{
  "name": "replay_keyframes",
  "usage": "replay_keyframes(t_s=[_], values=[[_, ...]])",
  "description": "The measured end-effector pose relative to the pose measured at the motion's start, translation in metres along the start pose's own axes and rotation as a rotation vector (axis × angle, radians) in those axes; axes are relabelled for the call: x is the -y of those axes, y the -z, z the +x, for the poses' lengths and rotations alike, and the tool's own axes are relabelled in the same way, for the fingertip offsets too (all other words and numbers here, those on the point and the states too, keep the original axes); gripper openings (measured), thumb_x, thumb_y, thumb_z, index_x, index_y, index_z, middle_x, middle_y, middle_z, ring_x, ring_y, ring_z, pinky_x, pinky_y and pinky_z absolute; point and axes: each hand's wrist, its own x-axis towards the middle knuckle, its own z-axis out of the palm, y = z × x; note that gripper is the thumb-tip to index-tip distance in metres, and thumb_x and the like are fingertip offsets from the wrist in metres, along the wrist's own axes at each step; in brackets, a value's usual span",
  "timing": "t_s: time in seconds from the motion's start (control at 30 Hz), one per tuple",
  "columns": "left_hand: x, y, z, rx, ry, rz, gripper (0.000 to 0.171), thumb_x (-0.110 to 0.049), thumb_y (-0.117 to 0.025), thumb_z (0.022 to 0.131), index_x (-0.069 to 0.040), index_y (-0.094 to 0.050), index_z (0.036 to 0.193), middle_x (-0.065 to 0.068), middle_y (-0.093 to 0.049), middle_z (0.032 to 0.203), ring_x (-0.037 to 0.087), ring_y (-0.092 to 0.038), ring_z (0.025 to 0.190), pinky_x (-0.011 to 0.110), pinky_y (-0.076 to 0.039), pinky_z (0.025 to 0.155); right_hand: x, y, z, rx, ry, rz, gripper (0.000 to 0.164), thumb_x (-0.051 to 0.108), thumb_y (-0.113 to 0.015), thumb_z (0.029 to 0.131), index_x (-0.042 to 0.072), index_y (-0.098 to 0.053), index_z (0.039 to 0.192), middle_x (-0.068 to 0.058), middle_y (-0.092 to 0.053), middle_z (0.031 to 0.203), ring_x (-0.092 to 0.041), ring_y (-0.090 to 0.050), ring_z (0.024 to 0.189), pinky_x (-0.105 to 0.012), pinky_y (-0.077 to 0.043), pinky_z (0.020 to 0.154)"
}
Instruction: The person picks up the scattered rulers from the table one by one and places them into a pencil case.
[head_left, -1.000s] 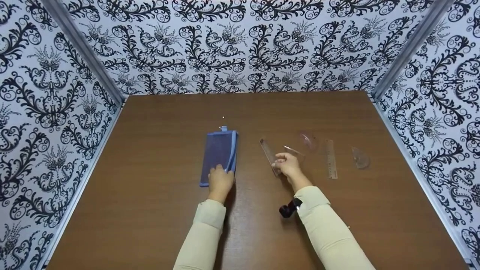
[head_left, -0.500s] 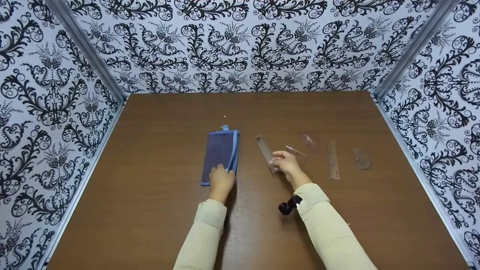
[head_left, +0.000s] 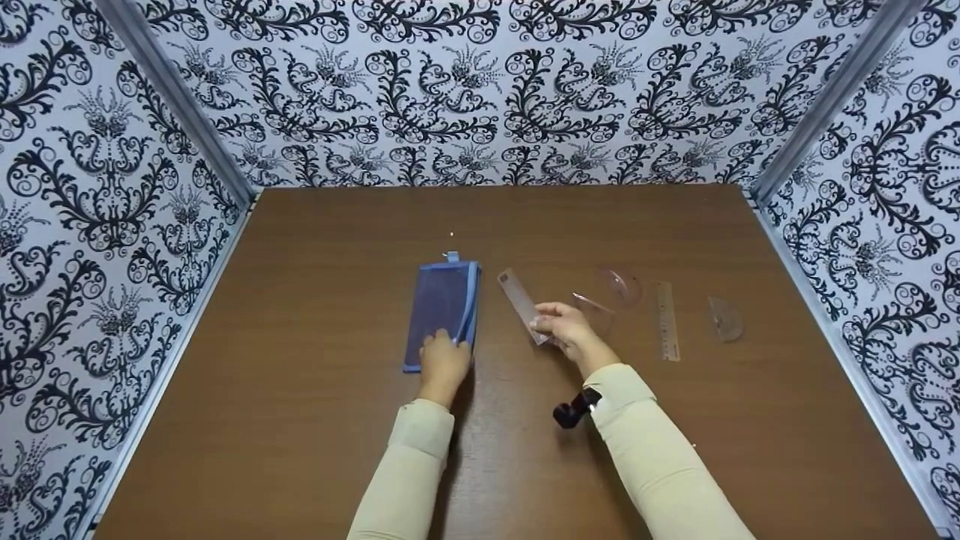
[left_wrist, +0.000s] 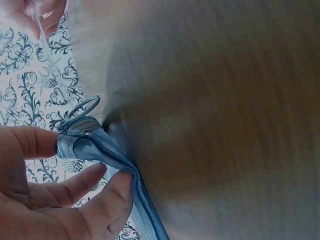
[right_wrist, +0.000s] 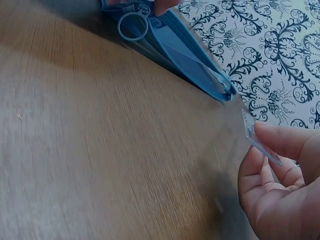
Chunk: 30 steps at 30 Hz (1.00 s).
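Starting at the left, we've got a blue mesh zip pouch (head_left: 437,300) lying on the wooden table (head_left: 300,337), its zipped side facing right, and our left hand (head_left: 444,367) is at its near end. The left wrist view has those fingers pinching the corner of the rim, right by the ring zipper pull (left_wrist: 86,107). From the right wrist view, the pouch's mouth is gaping, so no zip work needed there. A bit further right, just beside the pouch and not touching it, a clear ruler (head_left: 517,298) is angled with its far end leaning left, and our right hand (head_left: 566,330) grasps its near end between thumb and fingers. It looks lifted off the table to us. Past that hand sit what looks like a clear set square (head_left: 594,302), partly hidden by the hand, then a pinkish protractor (head_left: 622,286) a little farther back, a second clear ruler (head_left: 667,322) and a clear protractor (head_left: 725,319) at far right. Our read: the step in hand is bringing that first ruler over to the pouch. Next move probably calls for lining it up with the opening and sliding it in end-first, left hand keeping the rim spread so the corners don't snag on the zip.
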Motion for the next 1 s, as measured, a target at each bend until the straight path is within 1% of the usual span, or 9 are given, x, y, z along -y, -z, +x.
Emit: replay_keyframes(t_s=[0.13, 0.23, 0.4, 0.53, 0.7, 0.83, 1.0], values=[[0.0, 0.0, 0.0, 0.002, -0.003, -0.004, 0.046, -0.019, -0.059, 0.089, 0.009, -0.056, 0.124, 0.03, -0.054, 0.122, 0.047, -0.052, 0.111, 0.052, -0.042, 0.096, 0.001, -0.003, 0.0, 0.024, -0.013, -0.001, 0.044, -0.009, -0.061, 0.086, -0.008, -0.051, 0.128, -0.007, -0.063, 0.089, -0.01, -0.061, 0.073, -0.022, -0.049, 0.064], [0.0, 0.0, -0.001, 0.0, -0.016, 0.005, 0.045, -0.019, -0.059, 0.089, 0.009, -0.056, 0.124, 0.031, -0.055, 0.12, 0.048, -0.052, 0.109, 0.052, -0.042, 0.096, 0.002, -0.004, -0.001, 0.048, -0.022, -0.006, 0.044, -0.008, -0.06, 0.087, -0.008, -0.05, 0.13, -0.004, -0.063, 0.084, -0.008, -0.061, 0.07, -0.021, -0.048, 0.062], [-0.001, 0.001, -0.002, -0.005, -0.03, 0.021, 0.045, -0.019, -0.06, 0.089, 0.01, -0.055, 0.123, 0.031, -0.055, 0.117, 0.048, -0.053, 0.107, 0.051, -0.042, 0.095, 0.004, -0.008, -0.001, 0.076, -0.028, -0.023, 0.044, -0.008, -0.06, 0.087, -0.008, -0.05, 0.13, -0.001, -0.062, 0.082, -0.006, -0.06, 0.067, -0.017, -0.045, 0.058], [0.0, 0.0, -0.001, -0.001, -0.025, 0.014, 0.045, -0.019, -0.059, 0.089, 0.009, -0.055, 0.124, 0.031, -0.055, 0.117, 0.048, -0.052, 0.108, 0.051, -0.042, 0.096, 0.004, -0.014, 0.0, 0.089, -0.031, -0.019, 0.044, -0.009, -0.06, 0.087, -0.009, -0.05, 0.129, -0.002, -0.063, 0.078, -0.006, -0.059, 0.064, -0.018, -0.046, 0.057], [0.0, 0.0, -0.001, 0.004, -0.015, 0.003, 0.045, -0.019, -0.059, 0.089, 0.008, -0.055, 0.125, 0.03, -0.055, 0.12, 0.047, -0.052, 0.11, 0.051, -0.041, 0.097, 0.004, -0.019, 0.0, 0.099, -0.029, -0.035, 0.044, -0.009, -0.06, 0.086, -0.01, -0.05, 0.128, -0.003, -0.062, 0.077, -0.007, -0.058, 0.062, -0.018, -0.046, 0.057], [0.001, 0.0, 0.0, -0.003, -0.014, 0.0, 0.044, -0.019, -0.059, 0.089, 0.008, -0.056, 0.123, 0.03, -0.056, 0.117, 0.047, -0.053, 0.108, 0.051, -0.042, 0.096, 0.004, -0.023, 0.0, 0.108, -0.034, -0.045, 0.044, -0.009, -0.06, 0.086, -0.01, -0.049, 0.129, -0.003, -0.062, 0.077, -0.007, -0.058, 0.062, -0.019, -0.047, 0.056], [0.001, 0.001, -0.001, -0.006, -0.023, -0.008, 0.042, -0.018, -0.059, 0.088, 0.009, -0.057, 0.121, 0.03, -0.056, 0.114, 0.047, -0.054, 0.106, 0.051, -0.043, 0.094, 0.004, -0.028, 0.001, 0.116, -0.044, -0.038, 0.044, -0.009, -0.06, 0.087, -0.01, -0.05, 0.129, -0.004, -0.064, 0.078, -0.009, -0.06, 0.066, -0.021, -0.048, 0.059]])
